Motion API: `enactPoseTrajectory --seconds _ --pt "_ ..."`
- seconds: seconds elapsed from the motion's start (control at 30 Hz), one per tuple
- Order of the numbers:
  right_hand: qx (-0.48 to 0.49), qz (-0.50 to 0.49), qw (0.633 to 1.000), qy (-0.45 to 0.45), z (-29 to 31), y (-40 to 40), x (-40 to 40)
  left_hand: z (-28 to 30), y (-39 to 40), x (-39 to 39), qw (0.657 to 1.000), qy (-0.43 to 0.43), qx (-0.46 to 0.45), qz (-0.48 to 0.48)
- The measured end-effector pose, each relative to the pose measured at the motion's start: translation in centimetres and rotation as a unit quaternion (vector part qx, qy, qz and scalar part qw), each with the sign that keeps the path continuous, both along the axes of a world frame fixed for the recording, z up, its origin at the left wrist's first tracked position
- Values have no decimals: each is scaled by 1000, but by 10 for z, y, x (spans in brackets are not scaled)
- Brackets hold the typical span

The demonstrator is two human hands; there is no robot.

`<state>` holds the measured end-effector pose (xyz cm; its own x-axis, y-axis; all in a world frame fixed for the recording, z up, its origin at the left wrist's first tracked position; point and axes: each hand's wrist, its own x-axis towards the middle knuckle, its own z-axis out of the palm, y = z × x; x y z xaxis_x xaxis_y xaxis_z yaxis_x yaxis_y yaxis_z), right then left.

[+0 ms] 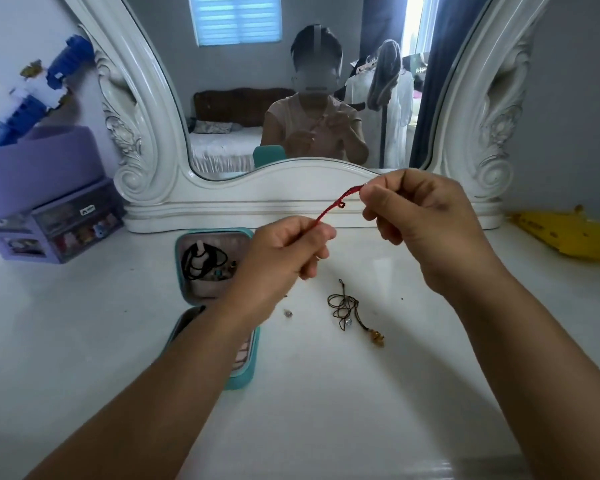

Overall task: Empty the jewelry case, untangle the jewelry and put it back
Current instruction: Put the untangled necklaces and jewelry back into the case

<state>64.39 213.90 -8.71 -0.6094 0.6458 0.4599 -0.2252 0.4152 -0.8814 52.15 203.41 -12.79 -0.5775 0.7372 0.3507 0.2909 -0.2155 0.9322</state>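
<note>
Left hand (284, 251) and right hand (409, 216) pinching red cord (336, 204) ends; ease gently, no yanking.

text: none legible | drawer unit (66, 230) label: too blurred

jewelry case (187, 244) partly behind left forearm, red cord (338, 202) ends inside hands

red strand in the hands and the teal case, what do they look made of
Red strand: looks like braided or knotted thread, matte, with a bumpy weave and a small loop; held between left hand and right hand. Teal case: seemingly smooth faux leather or plastic shell, with a pale, soft-looking lining, perhaps velvet.
</note>
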Motion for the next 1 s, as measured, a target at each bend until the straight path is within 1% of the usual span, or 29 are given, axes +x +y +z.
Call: enactPoseTrajectory --seconds 0.07,0.17,0.23,0.3,0.37,0.43,0.53,0.63,0.73,0.9,1.0 --pt "-25 -14 1000 -11 -7 -1 -5 0 -12 -12 998 -60 34 -2" --pt "-43 -3 997 -66 -23 -5 -18 -3 -27 -28 982 -167 93 1" --pt "-28 21 994 -107 -33 -12 -30 -4 -35 -36 964 -235 122 -20" --pt "-3 47 989 -142 -41 -22 -41 -3 -44 -39 949 -276 145 -51" --pt "13 79 984 -157 -46 -34 -52 -4 -53 -44 936 -307 161 -59" --pt "36 103 981 -159 -49 -44 -61 -6 -62 -49 943 -297 144 -34" --pt "73 133 975 -161 -52 -54 -75 -11 -74 -58 972 -230 46 27" --pt "110 167 965 -170 -55 -63 -86 -17 -83 -66 979 -192 -25 62" --pt "133 166 960 -182 -61 -74 -98 -23 -90 -72 985 -144 -40 86" --pt "202 134 946 -217 -75 -83 -112 -26 -96 -74 987 -133 -32 80" --pt "241 124 936 -224 -80 -84 -113 -26 -96 -71 991 -107 -40 74"
